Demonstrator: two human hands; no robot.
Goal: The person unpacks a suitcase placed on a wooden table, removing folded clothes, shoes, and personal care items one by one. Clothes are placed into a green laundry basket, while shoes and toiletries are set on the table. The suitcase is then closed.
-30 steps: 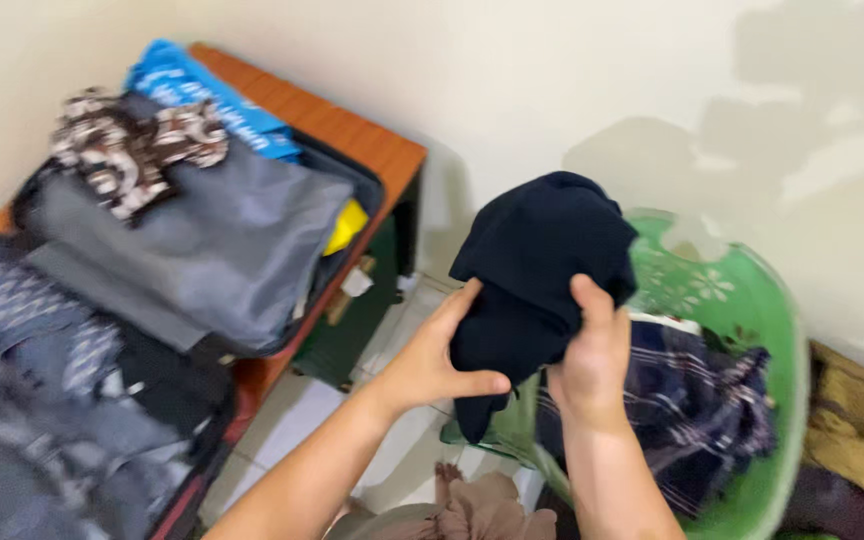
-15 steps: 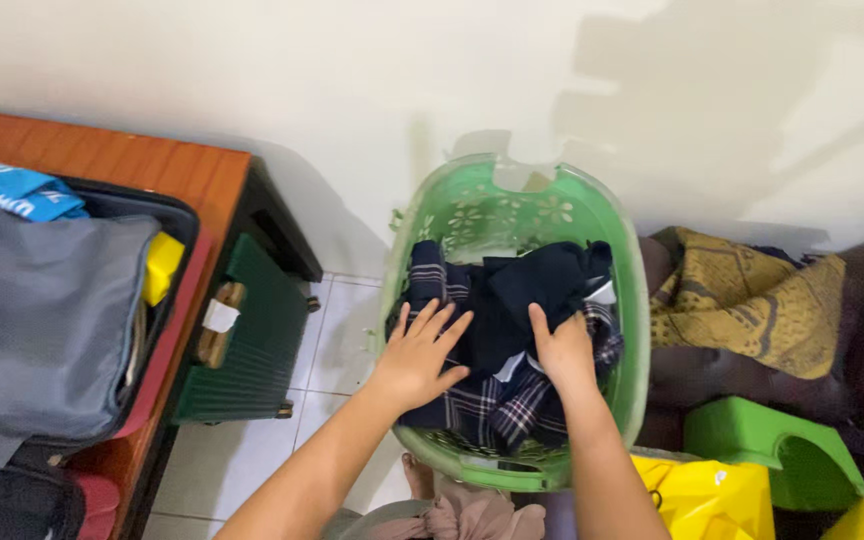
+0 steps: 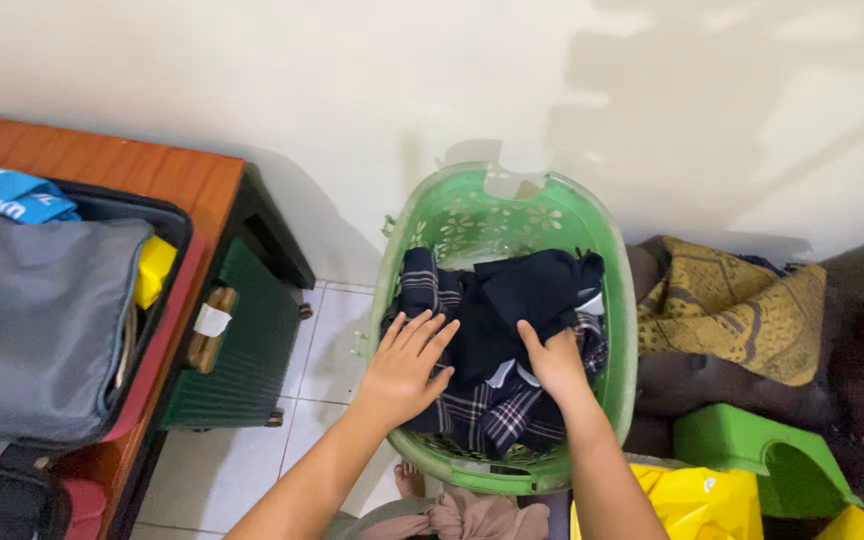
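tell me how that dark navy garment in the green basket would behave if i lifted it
The dark navy garment lies crumpled and folded over plaid clothes, so it would probably go floppy and drape. It looks like thin cloth, likely light. Both hands, left hand and right hand, press into it inside the green basket.

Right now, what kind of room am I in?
Probably a bedroom or laundry corner at home: a green laundry basket full of clothes, an open suitcase on a wooden table, and a tiled floor.

Head camera, single view: looks steeply down from above, close over a green laundry basket by the wall; bottom edge apparently crops the body.
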